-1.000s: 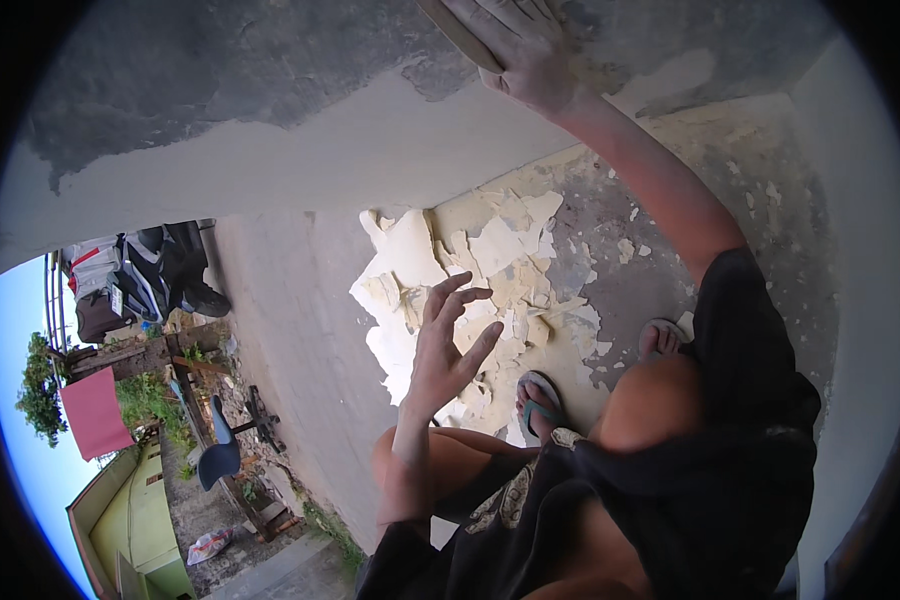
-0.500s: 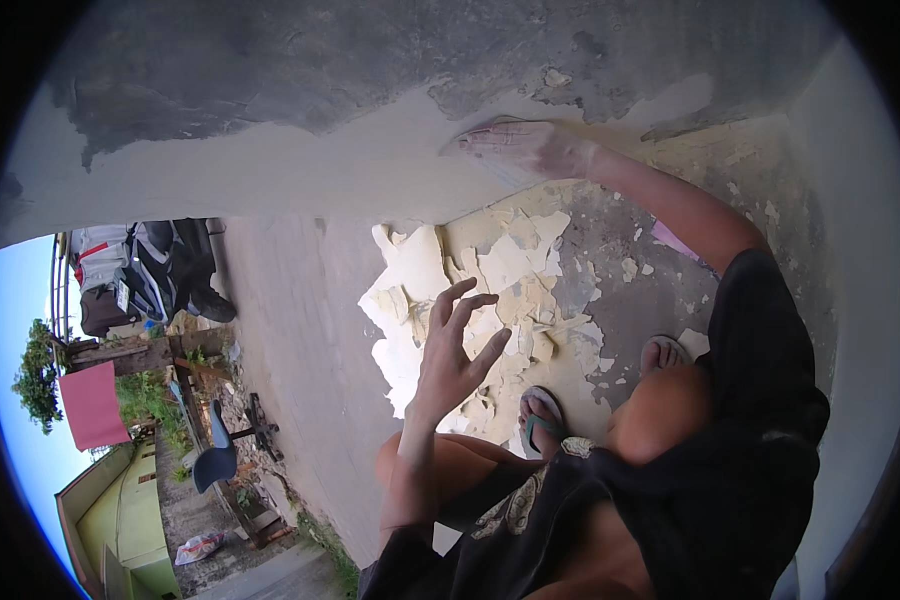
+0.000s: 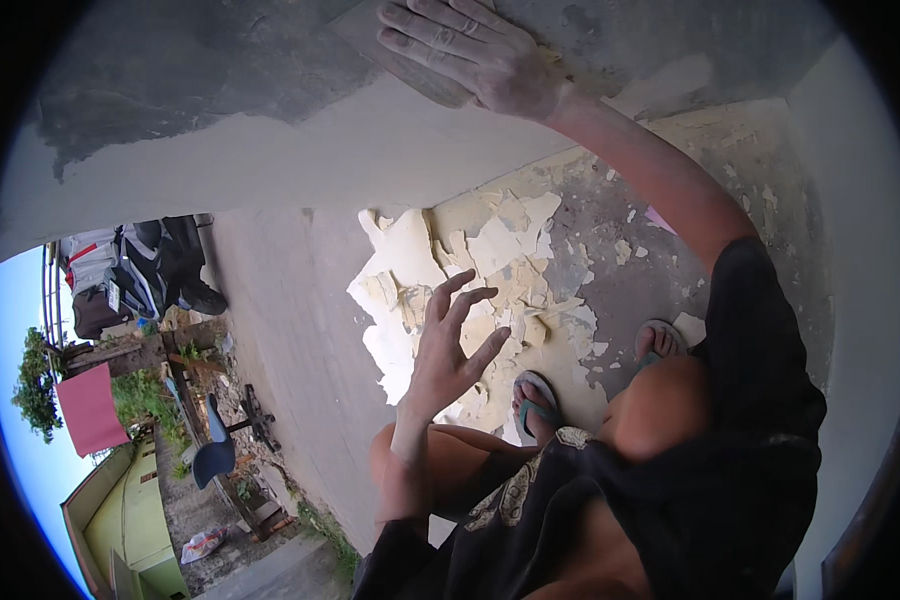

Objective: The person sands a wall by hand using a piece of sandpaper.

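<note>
My right hand (image 3: 480, 55) is stretched up against the wall (image 3: 240, 165), its dusty fingers lying over a thin grey sheet of sandpaper (image 3: 425, 78) and pressing it flat to the surface. Part of the sheet is hidden under the palm. This wall is dark, rough grey at the top, with a smooth pale band below. In front of my knees hangs my left hand (image 3: 450, 350), fingers apart and slightly bent, holding nothing. Behind it, peeled cream paint flakes (image 3: 405, 250) are spread over the floor.
My sandalled feet (image 3: 537, 405) stand beside the flakes. A pale side wall (image 3: 860, 200) rises at the right. Outdoors at the left are a parked motorbike (image 3: 155, 265), a blue chair (image 3: 215, 450), a pink cloth (image 3: 92, 410) and a low green building (image 3: 125, 510).
My right hand has moved up and to the left with the sandpaper, from the pale band onto the darker part of the wall. My left hand stays almost where it was.
</note>
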A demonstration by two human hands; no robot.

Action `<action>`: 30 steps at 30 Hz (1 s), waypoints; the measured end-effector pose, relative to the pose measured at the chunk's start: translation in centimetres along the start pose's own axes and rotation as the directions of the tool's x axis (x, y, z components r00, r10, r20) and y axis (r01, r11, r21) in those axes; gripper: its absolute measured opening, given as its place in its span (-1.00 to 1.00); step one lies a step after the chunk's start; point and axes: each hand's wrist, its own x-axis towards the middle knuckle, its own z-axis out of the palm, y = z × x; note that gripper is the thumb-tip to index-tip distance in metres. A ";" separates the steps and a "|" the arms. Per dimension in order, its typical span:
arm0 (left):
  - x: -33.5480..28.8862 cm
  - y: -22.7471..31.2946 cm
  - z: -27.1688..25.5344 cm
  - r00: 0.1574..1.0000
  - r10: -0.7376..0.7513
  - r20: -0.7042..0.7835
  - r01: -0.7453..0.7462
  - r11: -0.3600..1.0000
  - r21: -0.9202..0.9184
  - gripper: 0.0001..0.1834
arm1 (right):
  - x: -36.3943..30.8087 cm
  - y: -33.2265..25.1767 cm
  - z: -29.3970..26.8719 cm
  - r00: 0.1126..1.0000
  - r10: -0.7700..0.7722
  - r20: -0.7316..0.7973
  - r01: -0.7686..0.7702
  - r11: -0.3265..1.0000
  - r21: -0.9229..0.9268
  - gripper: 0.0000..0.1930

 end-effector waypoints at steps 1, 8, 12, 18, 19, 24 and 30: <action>-0.2 -0.1 0.2 1.000 -0.001 0.007 0.001 1.000 -0.004 -0.54 | 0.9 0.1 -0.7 0.996 0.063 -0.060 -0.065 0.997 -0.034 -0.56; -0.7 0.6 -0.8 0.999 -0.015 -0.037 0.017 0.999 0.039 -0.52 | -4.2 -1.8 3.2 0.991 -0.053 0.121 0.017 0.958 0.285 -0.48; 0.1 -0.2 0.3 0.999 0.041 0.005 -0.041 0.998 0.045 -0.50 | 0.0 -0.3 0.2 0.974 0.179 -0.137 -0.177 0.984 0.030 -0.49; 0.0 0.3 -0.9 0.996 0.052 -0.068 -0.044 0.992 0.116 -0.51 | -9.1 -1.4 5.1 0.990 -0.013 0.139 -0.008 0.989 0.148 -0.48; -0.7 0.2 -1.0 0.999 0.011 -0.053 -0.005 0.994 0.113 -0.51 | -8.2 -0.3 2.8 0.987 0.157 0.013 -0.158 0.986 0.059 -0.48; 0.0 0.1 0.0 0.998 0.068 -0.007 -0.067 0.994 0.090 -0.50 | -7.2 -2.6 3.3 0.793 0.507 -0.339 -0.489 0.861 0.144 -0.54; -0.9 -0.1 -1.2 1.000 0.012 -0.028 -0.009 0.997 0.076 -0.48 | -8.5 -1.2 3.4 0.969 0.228 -0.097 -0.230 0.973 -0.013 -0.49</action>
